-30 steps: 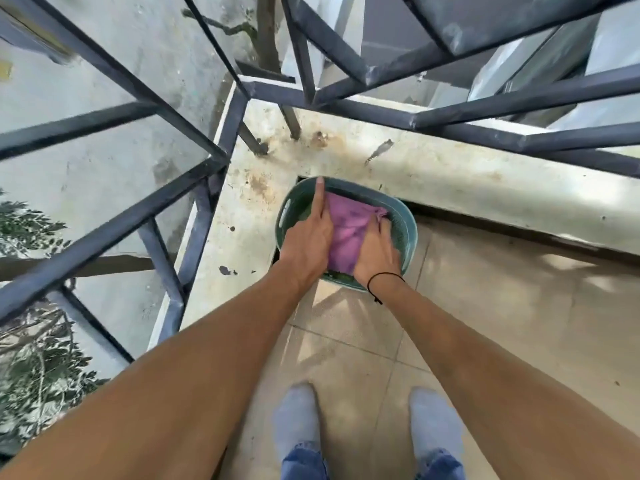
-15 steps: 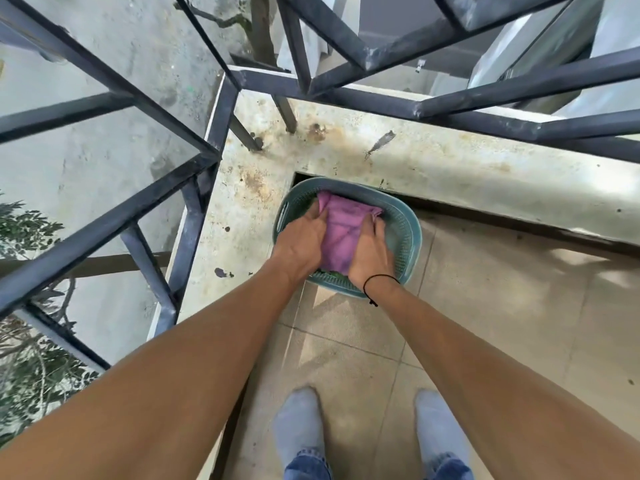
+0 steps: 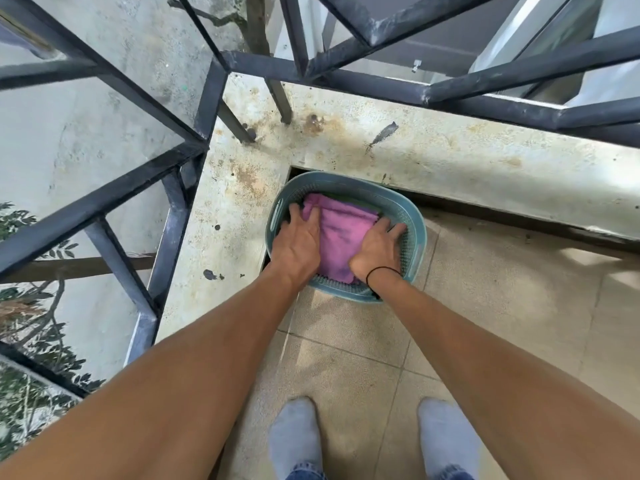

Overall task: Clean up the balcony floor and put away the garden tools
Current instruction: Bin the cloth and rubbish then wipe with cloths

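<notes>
A teal plastic basket (image 3: 414,216) stands on the tiled floor in the balcony's corner. A folded pink cloth (image 3: 341,233) lies inside it, with something green showing under its far edge. My left hand (image 3: 298,237) rests flat on the cloth's left side, fingers spread. My right hand (image 3: 379,245) lies on the cloth's right side, fingers stretched toward the basket's right wall. Both hands are inside the basket; what lies under the cloth is hidden.
A stained concrete ledge (image 3: 450,157) runs behind and to the left of the basket. Dark metal railing bars (image 3: 204,109) rise from it. Beige floor tiles (image 3: 485,306) spread to the right. My two grey-socked feet (image 3: 294,441) stand below.
Both hands have moved apart over the cloth, the left to its left side, the right toward the basket's right wall. The fingers have flattened out. The cloth lies more spread.
</notes>
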